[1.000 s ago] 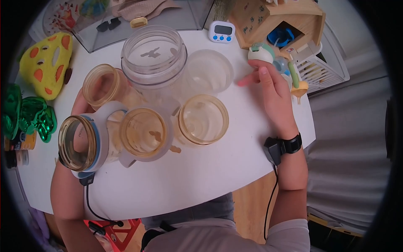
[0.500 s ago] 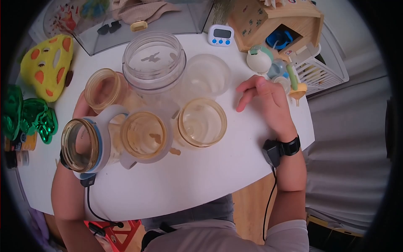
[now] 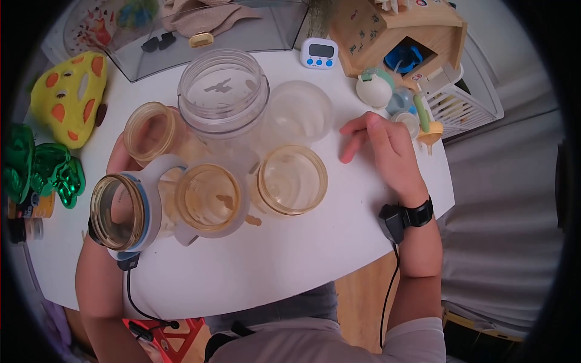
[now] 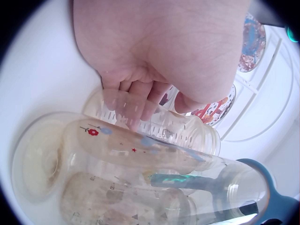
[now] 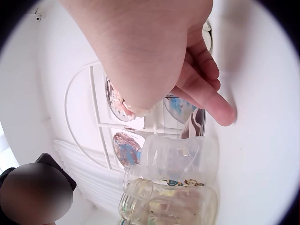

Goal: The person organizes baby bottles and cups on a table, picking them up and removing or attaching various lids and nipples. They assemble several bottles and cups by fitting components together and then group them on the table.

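My left hand grips an amber-tinted baby bottle at the back left of the group; its fingers show through the marked clear wall in the left wrist view. In front of it stands an open bottle with a blue ring, hiding part of the hand. Beside that are a bottle with pale handles and another amber-rimmed bottle. Behind them stand a large clear jar and a frosted cup. My right hand rests on the table, fingers loosely bent around nothing.
A white timer, a wooden toy house and small bottle parts line the back right. On the left lie a yellow plush and shiny green objects. A clear case stands behind the jar.
My right hand has drawn back toward me from the bottle parts and come down on the table, then stayed nearly still. The left hand stays at its bottle.
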The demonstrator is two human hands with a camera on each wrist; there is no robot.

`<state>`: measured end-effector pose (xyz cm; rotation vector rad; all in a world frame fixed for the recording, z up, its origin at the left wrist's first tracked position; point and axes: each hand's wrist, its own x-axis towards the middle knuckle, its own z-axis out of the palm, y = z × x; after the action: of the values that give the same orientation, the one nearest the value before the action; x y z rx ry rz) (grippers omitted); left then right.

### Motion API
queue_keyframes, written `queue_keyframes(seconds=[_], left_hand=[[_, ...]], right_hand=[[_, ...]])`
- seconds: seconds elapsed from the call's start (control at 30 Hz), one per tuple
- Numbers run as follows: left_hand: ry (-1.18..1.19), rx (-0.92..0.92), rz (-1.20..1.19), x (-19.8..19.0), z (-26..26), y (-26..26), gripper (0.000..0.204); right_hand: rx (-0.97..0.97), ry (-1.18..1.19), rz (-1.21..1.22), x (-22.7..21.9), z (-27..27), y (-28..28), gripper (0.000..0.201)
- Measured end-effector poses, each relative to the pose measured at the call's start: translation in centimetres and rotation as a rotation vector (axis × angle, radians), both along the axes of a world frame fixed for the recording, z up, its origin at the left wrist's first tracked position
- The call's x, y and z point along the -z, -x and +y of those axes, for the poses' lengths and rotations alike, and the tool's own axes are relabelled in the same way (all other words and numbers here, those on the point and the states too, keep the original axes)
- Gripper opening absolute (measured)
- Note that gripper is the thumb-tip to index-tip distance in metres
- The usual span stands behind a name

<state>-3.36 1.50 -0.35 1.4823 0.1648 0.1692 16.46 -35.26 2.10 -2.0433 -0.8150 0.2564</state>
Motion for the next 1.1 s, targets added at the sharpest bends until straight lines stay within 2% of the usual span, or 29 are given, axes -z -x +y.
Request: queue_keyframes(seconds=[0.17,0.3,0.37,0.5,0.57,0.8,0.9,0.93,0.97,1.0,1.03,1.07,1.1], left_hand=[[0.136,0.006,-0.062,0.3,-0.4,0.0,0.117],[0.047,-0.026,-0.04,-0.1,0.3,0.0,0.113],[-0.009,0.162,-0.16,0.4,1.1,-0.2,0.062],[0.139,0.084,-0.021,-0.6,0.2,-0.7,0.061],[0.032,0.01,0.026,-0.8,-0.2,-0.7,0.107],[0.058,0.044,0.027,-0.7,0.4,-0.8,0.117],[-0.023,0.074,-0.02,-0.3,1.1,-0.7,0.121],[-0.036,0.2,-0.141,0.3,2.1,-0.7,0.098],[-0.048,0.326,-0.265,0.7,2.6,-0.8,0.085],[-0.048,0.33,-0.265,0.5,2.0,-0.7,0.085],[-0.024,0.179,-0.175,0.3,0.8,-0.4,0.1],[-0.002,0.026,-0.086,0.1,0.2,-0.3,0.127],[-0.003,0.025,-0.087,-0.2,0.3,-0.3,0.127]], right_hand=[[-0.008,-0.028,-0.016,0.2,0.0,0.1,0.056],[0.018,-0.098,0.031,0.3,-0.1,0.1,0.055],[0.051,-0.08,0.064,-0.4,-0.2,0.5,0.054],[0.102,-0.026,0.094,-1.2,-0.2,0.9,0.054],[0.1,-0.025,0.045,-1.0,-0.3,0.7,0.053],[0.094,-0.063,-0.047,-0.3,-0.1,0.4,0.047],[0.082,-0.1,-0.071,0.0,0.1,0.2,0.044],[0.086,-0.099,-0.067,0.0,0.2,0.2,0.044],[0.076,-0.094,-0.051,0.1,0.2,0.2,0.044],[0.066,-0.091,-0.037,0.0,0.2,0.2,0.043],[0.068,-0.091,-0.039,0.0,0.1,0.2,0.043],[0.052,-0.063,-0.045,0.0,0.1,0.2,0.043],[0.036,-0.034,-0.05,-0.1,0.2,0.2,0.043]])
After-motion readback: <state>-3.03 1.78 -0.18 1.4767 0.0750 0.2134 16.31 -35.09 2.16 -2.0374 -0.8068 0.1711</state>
